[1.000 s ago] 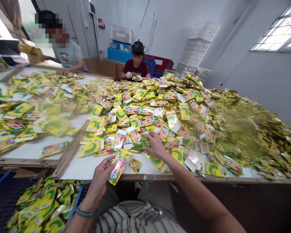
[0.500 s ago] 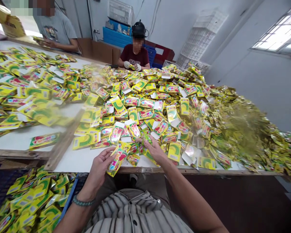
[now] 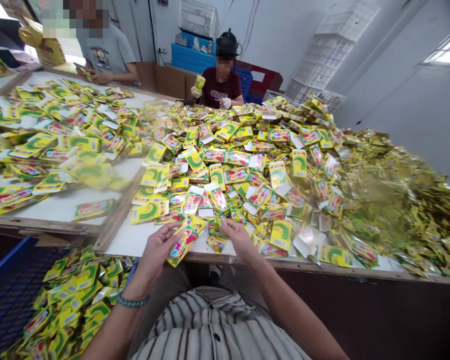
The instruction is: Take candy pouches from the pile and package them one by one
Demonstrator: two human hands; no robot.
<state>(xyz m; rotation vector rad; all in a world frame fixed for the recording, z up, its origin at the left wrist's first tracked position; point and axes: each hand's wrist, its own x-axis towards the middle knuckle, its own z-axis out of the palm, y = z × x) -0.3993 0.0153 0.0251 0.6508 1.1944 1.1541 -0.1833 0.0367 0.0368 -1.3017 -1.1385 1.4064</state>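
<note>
Right hand [image 3: 243, 243] draws toward the worktop's near edge [image 3: 206, 258], pinching a green sachet [image 3: 215, 227]; left hand [image 3: 154, 251] pinches a yellow box [image 3: 186, 241].

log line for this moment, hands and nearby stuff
left hand: holding printed yellow carton | right hand: touching small green packet | white tabletop: heaped cartons | blue crate: yellow cartons inside

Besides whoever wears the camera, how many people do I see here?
2: a person in a light grey shirt at the upper left, and a person in a dark red shirt at top centre, beyond the carton pile. Others may be hidden.
</note>
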